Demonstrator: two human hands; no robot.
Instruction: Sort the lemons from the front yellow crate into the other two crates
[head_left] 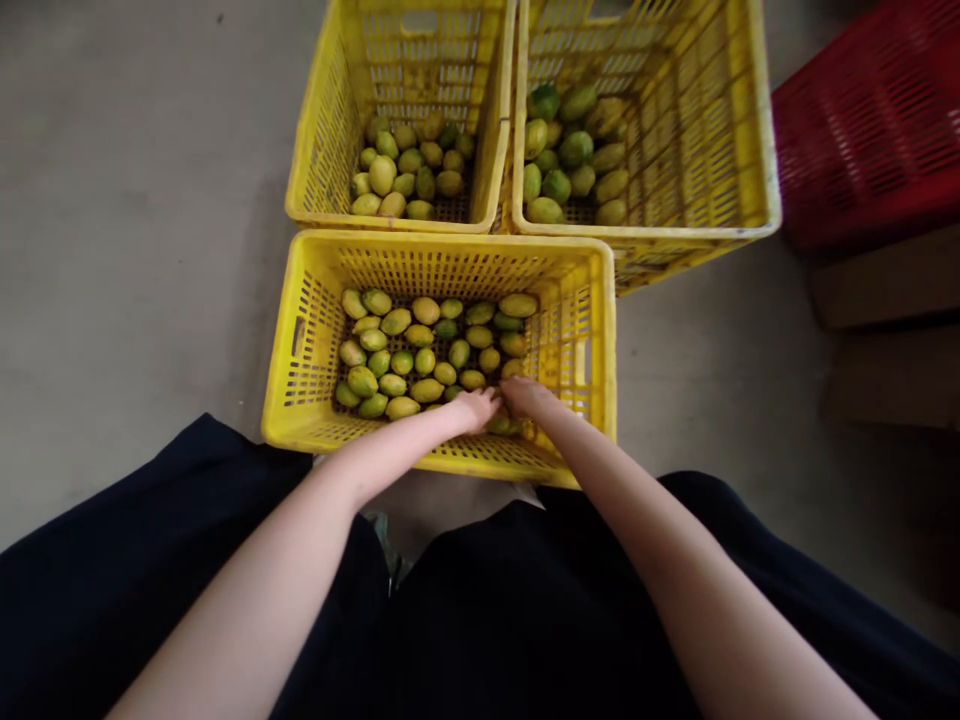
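Both my hands reach into the front yellow crate (pixel 450 242), low over its right half. Several yellow-green fruits (pixel 427 390) lie spread across the bottom of this crate. My left hand (pixel 478 408) is at the fruits near the front wall, its fingers pointing right and partly bent. Close beside it, my right hand (pixel 525 397) reaches down with its fingers curled among the fruits. The fingertips of both hands nearly meet, and whatever they grip is too small and hidden to make out.
Behind stand a back left yellow crate (pixel 298 165) and a back right yellow crate (pixel 765 150), both with fruits at the bottom. A red crate (pixel 870 130) is at the right, above brown boxes (pixel 892 375). My dark-clothed legs (pixel 465 620) flank the near side.
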